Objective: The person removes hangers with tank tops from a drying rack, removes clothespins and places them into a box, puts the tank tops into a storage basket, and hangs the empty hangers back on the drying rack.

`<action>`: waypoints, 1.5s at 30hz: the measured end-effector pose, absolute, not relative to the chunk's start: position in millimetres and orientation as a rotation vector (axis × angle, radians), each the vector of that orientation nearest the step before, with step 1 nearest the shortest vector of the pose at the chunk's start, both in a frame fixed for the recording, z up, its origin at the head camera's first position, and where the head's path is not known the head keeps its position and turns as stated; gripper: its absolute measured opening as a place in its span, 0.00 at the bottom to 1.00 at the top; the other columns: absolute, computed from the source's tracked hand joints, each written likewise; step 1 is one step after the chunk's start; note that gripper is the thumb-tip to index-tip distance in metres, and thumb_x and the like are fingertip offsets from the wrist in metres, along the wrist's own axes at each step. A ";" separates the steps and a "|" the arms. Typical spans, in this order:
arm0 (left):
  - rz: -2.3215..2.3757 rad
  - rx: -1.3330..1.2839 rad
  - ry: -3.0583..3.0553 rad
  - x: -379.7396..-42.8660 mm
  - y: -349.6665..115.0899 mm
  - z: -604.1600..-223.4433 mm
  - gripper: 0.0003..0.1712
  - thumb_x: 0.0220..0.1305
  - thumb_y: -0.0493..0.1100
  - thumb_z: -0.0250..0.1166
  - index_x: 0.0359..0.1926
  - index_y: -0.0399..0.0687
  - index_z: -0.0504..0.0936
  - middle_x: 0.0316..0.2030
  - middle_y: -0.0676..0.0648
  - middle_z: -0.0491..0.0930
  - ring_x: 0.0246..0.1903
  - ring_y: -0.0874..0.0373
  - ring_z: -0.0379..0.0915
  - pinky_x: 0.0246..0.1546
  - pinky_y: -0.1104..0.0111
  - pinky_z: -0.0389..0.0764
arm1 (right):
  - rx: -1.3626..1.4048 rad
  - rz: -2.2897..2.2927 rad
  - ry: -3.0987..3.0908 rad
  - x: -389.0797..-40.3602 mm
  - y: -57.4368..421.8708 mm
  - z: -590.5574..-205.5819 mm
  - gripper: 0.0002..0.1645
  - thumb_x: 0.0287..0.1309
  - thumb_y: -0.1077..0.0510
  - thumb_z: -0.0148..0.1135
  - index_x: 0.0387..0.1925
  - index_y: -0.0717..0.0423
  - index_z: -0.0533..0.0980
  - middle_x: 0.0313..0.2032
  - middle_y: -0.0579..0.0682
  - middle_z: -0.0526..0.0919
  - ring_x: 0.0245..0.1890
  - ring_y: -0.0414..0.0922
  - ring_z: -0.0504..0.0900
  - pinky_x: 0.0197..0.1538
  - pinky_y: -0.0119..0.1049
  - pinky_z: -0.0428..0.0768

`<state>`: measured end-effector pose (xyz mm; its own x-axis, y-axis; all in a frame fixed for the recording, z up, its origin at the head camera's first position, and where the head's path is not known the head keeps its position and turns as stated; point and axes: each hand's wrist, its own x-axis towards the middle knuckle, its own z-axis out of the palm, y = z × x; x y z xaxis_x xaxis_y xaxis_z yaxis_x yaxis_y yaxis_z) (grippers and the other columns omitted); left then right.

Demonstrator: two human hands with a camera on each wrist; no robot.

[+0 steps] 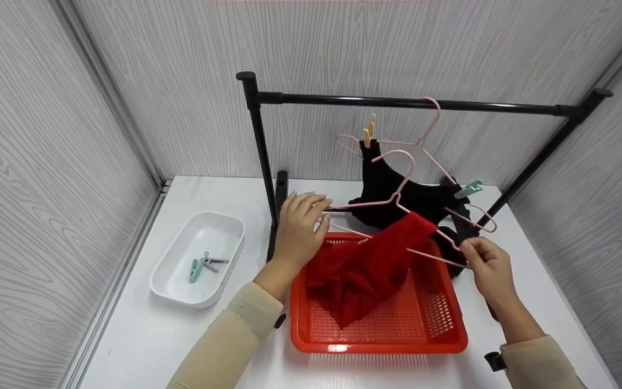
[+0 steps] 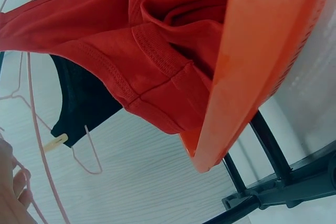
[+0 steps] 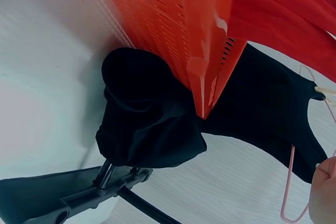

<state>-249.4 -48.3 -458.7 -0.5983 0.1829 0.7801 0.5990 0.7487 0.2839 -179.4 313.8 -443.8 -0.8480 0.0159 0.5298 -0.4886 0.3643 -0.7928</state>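
Observation:
A pink hanger (image 1: 377,203) is held level over the basket, its hook upright. My left hand (image 1: 301,229) grips its left end, and the curled fingers also show at the edge of the left wrist view. At the other end, my right hand (image 1: 489,265) pinches the hanger's corner between thumb and fingers. A red garment (image 1: 378,265) is looped over the hanger's right arm and droops into the red basket (image 1: 381,348). Behind, a black garment (image 1: 397,197) hangs from another pink hanger (image 1: 434,116), fastened by a yellow clothespin (image 1: 367,135) and a green clothespin (image 1: 469,189).
A black rack (image 1: 338,100) stands across the back, its rail carrying the second hanger. To the left on the white table (image 1: 127,335) sits a white tray (image 1: 162,292) with green clothespins (image 1: 196,269) inside. Grey wood-patterned walls (image 1: 181,70) enclose the table.

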 end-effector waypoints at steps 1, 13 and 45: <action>-0.686 -0.586 -2.179 -249.4 -48.0 -459.0 0.14 0.65 0.40 0.67 0.52 0.48 0.86 0.51 0.49 0.83 0.57 0.52 0.73 0.68 0.48 0.63 | 0.413 1.496 -2.179 -179.4 313.7 -443.5 0.07 0.64 0.78 0.53 0.30 0.77 0.75 0.19 0.43 0.73 0.20 0.34 0.69 0.25 0.23 0.69; -0.751 -0.580 -2.197 -251.2 -47.4 -464.7 0.07 0.70 0.42 0.63 0.46 0.50 0.84 0.42 0.50 0.82 0.48 0.54 0.77 0.67 0.50 0.62 | 0.392 1.500 -2.187 -179.1 311.1 -441.7 0.06 0.64 0.78 0.53 0.30 0.77 0.75 0.18 0.46 0.71 0.20 0.32 0.68 0.23 0.24 0.68; -0.826 -0.540 -2.134 -253.2 -49.2 -463.7 0.06 0.69 0.42 0.63 0.41 0.48 0.85 0.35 0.50 0.81 0.39 0.53 0.76 0.58 0.54 0.66 | 0.365 1.269 -2.194 -173.6 299.7 -434.7 0.05 0.62 0.77 0.59 0.33 0.72 0.80 0.26 0.37 0.79 0.24 0.30 0.71 0.29 0.19 0.70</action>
<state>-253.2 -49.2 -463.7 -0.6136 0.1051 0.7826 0.6046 0.7000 0.3800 -173.6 299.7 -434.7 -0.7990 0.0477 0.5994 -0.4958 0.5117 -0.7017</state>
